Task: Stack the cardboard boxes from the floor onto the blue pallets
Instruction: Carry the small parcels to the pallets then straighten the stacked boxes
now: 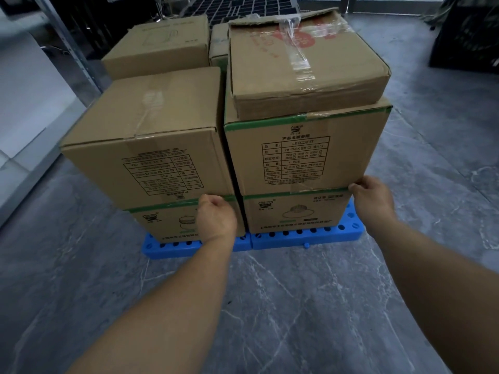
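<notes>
we curl both hands, left hand [216,217] and right hand [371,197], at the bottom corners of the printed box [305,155]; stiff cardboard, likely heavy, best held low.

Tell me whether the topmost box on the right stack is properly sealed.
Not properly. The topmost box has clear tape across it, but its far flap is lifted and crumpled.

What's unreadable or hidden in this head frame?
- Left hand fingertips: behind its own knuckles; grip unclear.
- Right hand fingertips: curl at the middle box bottom corner, contact hidden.
- Back boxes: lower parts behind the front stacks.
- Pallets: only the front edge shows; boxes cover the rest.
- Label print: too small, blurred.
</notes>
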Tool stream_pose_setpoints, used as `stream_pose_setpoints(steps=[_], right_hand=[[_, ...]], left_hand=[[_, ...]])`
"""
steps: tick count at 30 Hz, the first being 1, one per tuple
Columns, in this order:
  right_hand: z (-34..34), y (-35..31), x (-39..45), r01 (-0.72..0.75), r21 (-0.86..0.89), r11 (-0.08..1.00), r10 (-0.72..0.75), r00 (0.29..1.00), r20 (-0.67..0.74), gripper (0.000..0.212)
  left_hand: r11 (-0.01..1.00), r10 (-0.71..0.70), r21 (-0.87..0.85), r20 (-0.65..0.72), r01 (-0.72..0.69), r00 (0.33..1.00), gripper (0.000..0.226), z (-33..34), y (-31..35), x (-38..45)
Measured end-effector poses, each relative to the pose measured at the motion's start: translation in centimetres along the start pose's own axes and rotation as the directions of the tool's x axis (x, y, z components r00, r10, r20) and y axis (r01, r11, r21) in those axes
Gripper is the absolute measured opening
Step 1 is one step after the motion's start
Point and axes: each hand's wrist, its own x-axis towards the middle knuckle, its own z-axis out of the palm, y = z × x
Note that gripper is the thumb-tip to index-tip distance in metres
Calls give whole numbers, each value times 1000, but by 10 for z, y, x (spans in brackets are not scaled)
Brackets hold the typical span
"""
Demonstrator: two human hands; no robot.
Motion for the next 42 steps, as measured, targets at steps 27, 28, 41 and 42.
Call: stream_pose_setpoints(steps=[27, 28, 41, 42], right_hand=[[9, -10, -1, -23, 10, 1000, 24, 999, -36, 22], [9, -10, -1, -25, 6, 1000, 25, 999, -32, 23], [8, -10, -8, -73, -118, 990, 75, 997, 13, 32], [8, -9, -10, -112, -159, 981, 116, 993, 14, 32]], left_hand=[[949, -212, -240, -11, 203, 977, 45, -89, -64, 98], [950, -211, -237, -1, 205, 978, 45, -89, -63, 98], [958, -269, -93, 29, 270, 963, 68, -85, -65, 89], [948, -311, -63, 21, 312, 950, 67, -82, -65, 88]])
